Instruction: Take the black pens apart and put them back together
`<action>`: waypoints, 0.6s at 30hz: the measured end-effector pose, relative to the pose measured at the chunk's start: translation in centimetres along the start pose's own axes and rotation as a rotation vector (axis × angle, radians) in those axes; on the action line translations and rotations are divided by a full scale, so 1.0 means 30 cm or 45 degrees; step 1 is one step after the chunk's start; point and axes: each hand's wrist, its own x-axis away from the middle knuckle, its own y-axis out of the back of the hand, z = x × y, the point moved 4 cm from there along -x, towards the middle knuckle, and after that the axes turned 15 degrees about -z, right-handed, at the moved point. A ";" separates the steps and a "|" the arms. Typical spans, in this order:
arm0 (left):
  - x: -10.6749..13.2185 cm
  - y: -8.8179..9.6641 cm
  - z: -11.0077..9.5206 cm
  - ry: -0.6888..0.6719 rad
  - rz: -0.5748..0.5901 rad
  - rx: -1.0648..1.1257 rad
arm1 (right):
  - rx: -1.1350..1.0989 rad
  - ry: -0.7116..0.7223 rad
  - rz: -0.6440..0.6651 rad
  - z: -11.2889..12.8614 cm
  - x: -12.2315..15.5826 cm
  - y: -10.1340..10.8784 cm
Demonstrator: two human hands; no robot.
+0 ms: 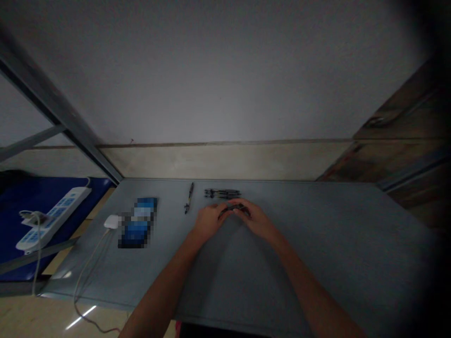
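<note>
My left hand (209, 220) and my right hand (256, 218) meet over the middle of the table. Between them, both sets of fingers are closed on dark pens (242, 207); how many is hard to make out, since the fingers cover most of them. Just beyond my fingertips, several dark pens (221, 193) lie side by side, roughly parallel to the wall. A single pen (189, 198) rests apart to the left, pointing toward the wall.
On the grey table (317, 263), a phone-like device (139, 223), blurred out, lies left beside a white charger (112, 221) with a trailing cable. A white power strip (52, 220) sits on a blue surface beyond a metal frame (88, 152). A wall borders the far edge.
</note>
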 end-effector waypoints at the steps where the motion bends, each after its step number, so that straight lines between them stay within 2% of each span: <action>1: 0.001 0.003 0.000 0.000 -0.006 0.003 | 0.017 -0.006 -0.003 -0.002 0.000 -0.001; 6: 0.001 0.012 -0.002 -0.031 0.015 0.056 | 0.081 -0.085 -0.037 -0.019 -0.003 0.002; 10: -0.006 0.026 0.017 -0.027 0.003 0.103 | 0.082 -0.060 -0.100 -0.009 -0.016 0.041; 18: -0.015 0.050 0.050 0.002 -0.043 0.074 | 0.017 -0.238 -0.235 -0.055 -0.035 0.101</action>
